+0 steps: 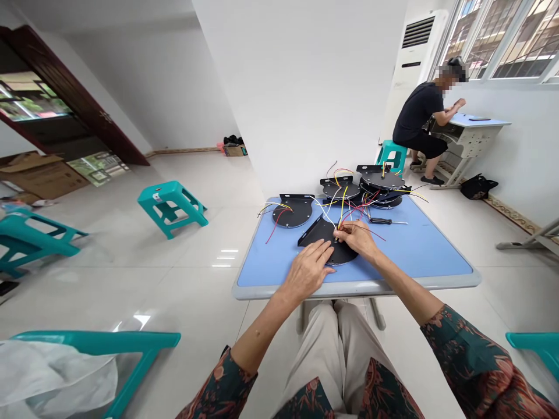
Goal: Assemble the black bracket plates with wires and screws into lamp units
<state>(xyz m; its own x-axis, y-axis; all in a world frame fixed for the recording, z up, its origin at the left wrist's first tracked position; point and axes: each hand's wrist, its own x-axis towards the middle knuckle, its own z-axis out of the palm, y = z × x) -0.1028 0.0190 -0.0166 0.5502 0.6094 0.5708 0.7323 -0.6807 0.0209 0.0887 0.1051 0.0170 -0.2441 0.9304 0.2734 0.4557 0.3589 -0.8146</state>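
Note:
A round black plate with a flat bracket edge (317,231) lies on the blue desk (419,250) in front of me. My left hand (309,269) rests flat on its left part, fingers stretched out. At the plate's middle, my right hand (357,237) pinches the wires (342,210) that rise from it; white, yellow and red ones show. How many strands the fingertips hold is hidden. To the left lies a second black plate (293,212) with loose coloured wires. Several more such plates (379,179) are stacked at the back right, their wires tangled.
A screwdriver (386,221) lies right of my right hand. Behind the desk stands a white wall (301,87). Green stools (172,203) stand on the floor to the left. Another person (419,113) sits at a separate desk (476,123) at the back right.

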